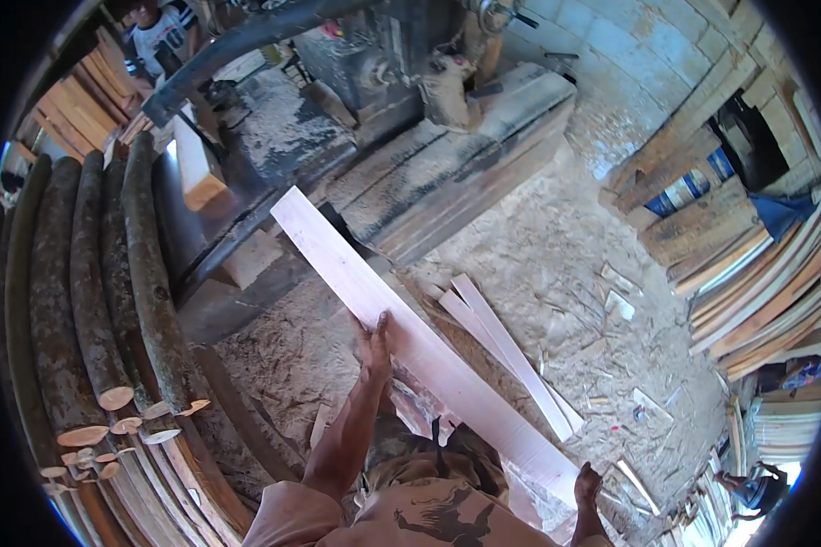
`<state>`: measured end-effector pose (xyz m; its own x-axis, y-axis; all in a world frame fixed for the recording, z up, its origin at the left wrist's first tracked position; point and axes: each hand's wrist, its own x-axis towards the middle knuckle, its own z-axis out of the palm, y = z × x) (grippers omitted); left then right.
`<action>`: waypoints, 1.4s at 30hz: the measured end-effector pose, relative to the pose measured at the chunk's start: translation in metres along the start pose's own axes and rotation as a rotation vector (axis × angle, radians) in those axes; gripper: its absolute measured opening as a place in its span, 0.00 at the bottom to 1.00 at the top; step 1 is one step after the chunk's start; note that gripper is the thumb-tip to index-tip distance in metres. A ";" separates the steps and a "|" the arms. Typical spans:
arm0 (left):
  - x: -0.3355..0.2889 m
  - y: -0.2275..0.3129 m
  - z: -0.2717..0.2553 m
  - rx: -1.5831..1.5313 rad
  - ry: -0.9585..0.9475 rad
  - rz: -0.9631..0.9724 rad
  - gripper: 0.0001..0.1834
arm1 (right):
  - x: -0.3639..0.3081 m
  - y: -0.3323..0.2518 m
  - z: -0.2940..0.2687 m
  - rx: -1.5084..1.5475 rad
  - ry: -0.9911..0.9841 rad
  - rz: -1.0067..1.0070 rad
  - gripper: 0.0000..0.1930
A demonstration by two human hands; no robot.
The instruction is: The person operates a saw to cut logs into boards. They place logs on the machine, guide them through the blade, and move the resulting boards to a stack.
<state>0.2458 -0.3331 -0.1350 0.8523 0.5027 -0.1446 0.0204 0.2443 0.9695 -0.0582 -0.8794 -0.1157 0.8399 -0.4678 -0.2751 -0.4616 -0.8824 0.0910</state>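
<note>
A long pale wooden plank (pixel 429 351) slants across the front of my body, from the machine at the upper left to the lower right. My left hand (pixel 371 345) is closed on its near-left edge, with the thumb on the upper face. Close to the plank's lower right end, my right hand (pixel 587 483) grips the far edge, its fingers partly hidden. The plank's far end overlaps the edge of a dark metal machine table (pixel 178 232) in view. On that table lies a short, thick piece of timber (pixel 194 169).
Bark-covered logs (pixel 91 283) are stacked at the left. Dusty machinery on a heavy wooden beam (pixel 483 173) fills the back. Two narrow strips (pixel 511 351) lie on the sawdust floor (pixel 556 273). Boards (pixel 766 292) are piled right. People (pixel 160 41) appear upper left and lower right.
</note>
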 end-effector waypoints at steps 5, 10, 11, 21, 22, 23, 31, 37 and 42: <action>-0.087 -0.042 0.012 0.260 -0.239 -0.889 0.40 | 0.057 0.024 -0.029 0.266 -0.006 0.142 0.23; -0.166 -0.045 -0.073 0.488 -0.276 -0.970 0.31 | 0.054 -0.021 0.023 0.413 -0.223 0.045 0.25; -0.181 -0.043 -0.099 0.502 -0.220 -0.999 0.31 | 0.058 -0.054 0.019 0.387 -0.480 0.140 0.26; -0.222 -0.017 -0.290 0.466 0.228 -0.829 0.26 | 0.033 -0.345 0.050 0.420 -0.680 -0.579 0.21; -0.213 -0.020 -0.297 0.427 0.297 -0.774 0.26 | 0.038 -0.373 0.037 0.402 -0.726 -0.577 0.21; -0.210 -0.020 -0.306 0.336 0.254 -0.746 0.26 | 0.041 -0.392 0.051 0.379 -0.678 -0.691 0.23; -0.097 -0.004 -0.277 0.140 0.282 -0.697 0.32 | 0.107 -0.577 0.064 0.265 -0.814 -0.924 0.18; 0.084 0.072 -0.271 0.173 0.280 -0.536 0.33 | 0.167 -0.783 0.042 0.968 -1.600 -0.649 0.16; 0.203 0.177 -0.279 0.333 0.455 -0.201 0.40 | 0.090 -0.937 -0.158 0.895 -0.928 -0.935 0.22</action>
<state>0.2763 0.0434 -0.0484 0.5065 0.7963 -0.3308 0.3839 0.1353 0.9134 0.4953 -0.1030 -0.0744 0.6084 0.6846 -0.4015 -0.1983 -0.3587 -0.9122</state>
